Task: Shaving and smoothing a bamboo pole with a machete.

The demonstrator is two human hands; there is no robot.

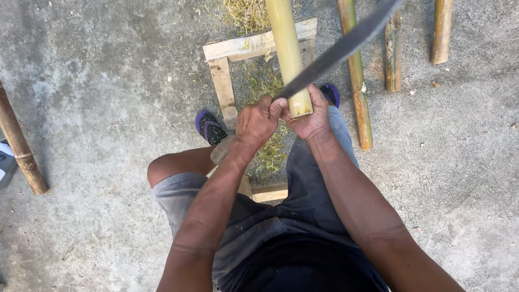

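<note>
Both hands are shut tight. Left hand [255,121] squeezes the handle of my long dark knife [340,48]. Right hand [312,120] wraps the cut end of the yellow bamboo pole [286,48], which lies over the wooden frame [223,81] on the concrete ground [108,81].
</note>
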